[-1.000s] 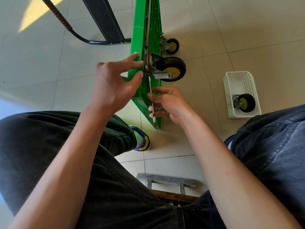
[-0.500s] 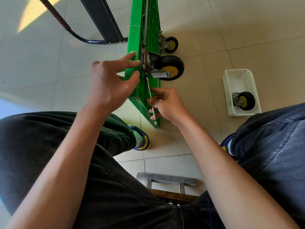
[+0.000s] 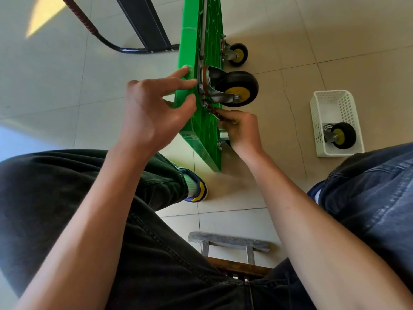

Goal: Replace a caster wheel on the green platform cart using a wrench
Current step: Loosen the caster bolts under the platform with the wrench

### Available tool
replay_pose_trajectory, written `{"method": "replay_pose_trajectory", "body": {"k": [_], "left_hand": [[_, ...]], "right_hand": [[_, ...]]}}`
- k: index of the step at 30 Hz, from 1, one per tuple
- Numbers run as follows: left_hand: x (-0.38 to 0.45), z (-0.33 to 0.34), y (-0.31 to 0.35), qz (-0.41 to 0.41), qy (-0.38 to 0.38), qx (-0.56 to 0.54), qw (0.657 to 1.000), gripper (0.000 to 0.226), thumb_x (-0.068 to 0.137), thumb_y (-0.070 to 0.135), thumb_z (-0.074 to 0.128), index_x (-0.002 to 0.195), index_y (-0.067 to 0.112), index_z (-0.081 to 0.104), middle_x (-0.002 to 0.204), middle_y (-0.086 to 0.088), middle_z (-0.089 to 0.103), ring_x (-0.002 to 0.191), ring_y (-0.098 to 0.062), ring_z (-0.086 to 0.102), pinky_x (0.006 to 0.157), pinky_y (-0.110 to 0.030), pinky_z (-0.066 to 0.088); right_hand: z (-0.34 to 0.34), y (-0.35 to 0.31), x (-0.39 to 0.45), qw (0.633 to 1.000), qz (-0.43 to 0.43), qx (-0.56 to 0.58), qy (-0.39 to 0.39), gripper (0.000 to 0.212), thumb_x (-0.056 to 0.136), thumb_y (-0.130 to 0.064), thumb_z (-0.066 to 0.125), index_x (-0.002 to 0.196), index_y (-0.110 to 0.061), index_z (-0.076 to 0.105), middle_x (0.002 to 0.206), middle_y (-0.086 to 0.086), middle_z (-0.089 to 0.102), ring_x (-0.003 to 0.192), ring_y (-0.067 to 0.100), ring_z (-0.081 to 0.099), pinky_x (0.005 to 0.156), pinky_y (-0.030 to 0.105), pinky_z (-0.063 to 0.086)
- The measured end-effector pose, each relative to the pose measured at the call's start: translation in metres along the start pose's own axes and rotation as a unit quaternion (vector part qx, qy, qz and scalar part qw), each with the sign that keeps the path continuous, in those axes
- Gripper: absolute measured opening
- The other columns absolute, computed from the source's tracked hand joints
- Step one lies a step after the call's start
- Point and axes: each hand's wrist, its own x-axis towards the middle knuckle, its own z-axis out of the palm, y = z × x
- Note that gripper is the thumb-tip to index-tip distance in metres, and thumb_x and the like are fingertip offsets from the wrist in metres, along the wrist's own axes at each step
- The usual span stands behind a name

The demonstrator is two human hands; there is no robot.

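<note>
Risk: wrench [image 3: 211, 113] slipping off bolt if you're pulling at angle, knuckles hitting cart [image 3: 201, 52] underside. Cart standing on edge on floor, could be tipping twd your foot if left hand [image 3: 154, 108] easing off.

Left hand: fingers spread, straight, tips pressing cart edge beside caster [image 3: 232, 89] plate; holding nothing.

Right hand [image 3: 240, 130]: gripping wrench just below caster, wrench head at plate's lower bolt.

Spare wheel [image 3: 342, 135] lying in white basket [image 3: 330, 97], well apart to your right.

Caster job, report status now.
Left hand steadies green cart, fingers straight. Right hand grips wrench below mounted caster. Spare caster in white basket. Nothing blocking.
</note>
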Motion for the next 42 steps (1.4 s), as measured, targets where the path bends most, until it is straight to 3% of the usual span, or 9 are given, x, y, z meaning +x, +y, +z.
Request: {"method": "replay_pose_trajectory", "body": {"k": [3, 8, 12, 17, 21, 26, 36, 38, 42], "left_hand": [[0.000, 0.000, 0.001, 0.001, -0.003, 0.001, 1.000, 0.026, 0.088, 0.013, 0.069, 0.112, 0.012, 0.077, 0.128, -0.007, 0.068, 0.109, -0.009, 0.071, 0.072, -0.012, 0.058], [0.000, -0.001, 0.000, -0.002, -0.002, 0.002, 1.000, 0.027, 0.087, 0.016, 0.069, 0.112, 0.014, 0.078, 0.129, -0.005, 0.068, 0.105, -0.009, 0.072, 0.073, -0.018, 0.061], [0.000, -0.001, 0.000, -0.003, 0.000, 0.002, 1.000, 0.027, 0.087, 0.017, 0.069, 0.112, 0.016, 0.078, 0.130, -0.003, 0.068, 0.101, -0.005, 0.073, 0.071, -0.020, 0.061], [0.000, -0.001, -0.001, 0.001, 0.002, 0.001, 1.000, 0.029, 0.088, 0.015, 0.068, 0.114, 0.012, 0.077, 0.130, -0.008, 0.068, 0.110, -0.010, 0.071, 0.081, -0.027, 0.063], [0.000, -0.001, -0.002, 0.007, 0.007, 0.000, 1.000, 0.028, 0.088, 0.014, 0.068, 0.114, 0.010, 0.077, 0.130, -0.010, 0.068, 0.115, -0.010, 0.068, 0.080, -0.030, 0.063], [0.001, 0.001, -0.008, 0.004, 0.008, -0.005, 1.000, 0.029, 0.087, 0.018, 0.068, 0.114, 0.013, 0.077, 0.130, -0.009, 0.068, 0.115, -0.005, 0.067, 0.079, -0.031, 0.064], [0.001, 0.002, -0.011, 0.001, 0.009, 0.000, 1.000, 0.029, 0.087, 0.020, 0.069, 0.114, 0.015, 0.078, 0.130, -0.007, 0.068, 0.107, -0.002, 0.070, 0.072, -0.032, 0.064], [0.002, 0.003, -0.012, -0.004, 0.002, -0.003, 1.000, 0.029, 0.087, 0.022, 0.069, 0.113, 0.017, 0.078, 0.131, -0.006, 0.068, 0.101, -0.007, 0.073, 0.069, -0.035, 0.064], [0.002, 0.002, -0.014, -0.008, -0.011, 0.009, 1.000, 0.029, 0.086, 0.026, 0.068, 0.113, 0.022, 0.079, 0.132, -0.003, 0.068, 0.090, -0.034, 0.076, 0.062, -0.042, 0.063]], "right_hand": [[-0.008, 0.002, -0.006, 1.000, -0.012, 0.000, -0.016, 0.040, 0.086, -0.001, 0.071, 0.119, -0.023, 0.076, 0.111, -0.002, 0.077, 0.106, 0.017, 0.071, 0.096, 0.046, 0.057], [-0.023, -0.002, -0.027, 0.997, 0.026, 0.003, -0.077, 0.042, 0.085, -0.006, 0.075, 0.124, -0.020, 0.074, 0.102, 0.005, 0.077, 0.091, 0.021, 0.074, 0.086, 0.038, 0.061], [-0.037, -0.029, -0.038, 0.981, 0.098, 0.077, -0.146, 0.043, 0.089, -0.004, 0.076, 0.131, -0.009, 0.067, 0.100, 0.016, 0.072, 0.071, 0.027, 0.073, 0.071, 0.052, 0.063], [-0.047, -0.065, -0.049, 0.935, 0.211, 0.189, -0.215, 0.036, 0.090, 0.000, 0.072, 0.124, -0.002, 0.062, 0.094, 0.020, 0.070, 0.066, 0.027, 0.070, 0.059, 0.050, 0.064], [-0.048, -0.075, -0.048, 0.910, 0.242, 0.261, -0.214, 0.025, 0.091, -0.004, 0.071, 0.115, -0.001, 0.064, 0.084, 0.016, 0.070, 0.061, 0.024, 0.070, 0.052, 0.038, 0.061], [-0.049, -0.083, -0.048, 0.905, 0.235, 0.280, -0.219, 0.009, 0.095, -0.007, 0.066, 0.103, -0.003, 0.067, 0.076, 0.011, 0.070, 0.057, 0.019, 0.068, 0.050, 0.029, 0.058], [-0.038, -0.097, -0.050, 0.900, 0.237, 0.310, -0.194, 0.008, 0.098, -0.009, 0.064, 0.093, -0.003, 0.062, 0.071, 0.012, 0.069, 0.053, 0.016, 0.068, 0.047, 0.024, 0.056], [-0.035, -0.097, -0.050, 0.904, 0.233, 0.307, -0.184, 0.008, 0.098, -0.008, 0.064, 0.093, -0.003, 0.062, 0.069, 0.012, 0.070, 0.053, 0.018, 0.069, 0.047, 0.025, 0.056], [-0.029, -0.097, -0.053, 0.917, 0.218, 0.286, -0.170, 0.008, 0.098, -0.008, 0.064, 0.095, 0.000, 0.064, 0.066, 0.011, 0.070, 0.056, 0.023, 0.071, 0.050, 0.029, 0.058]]}}
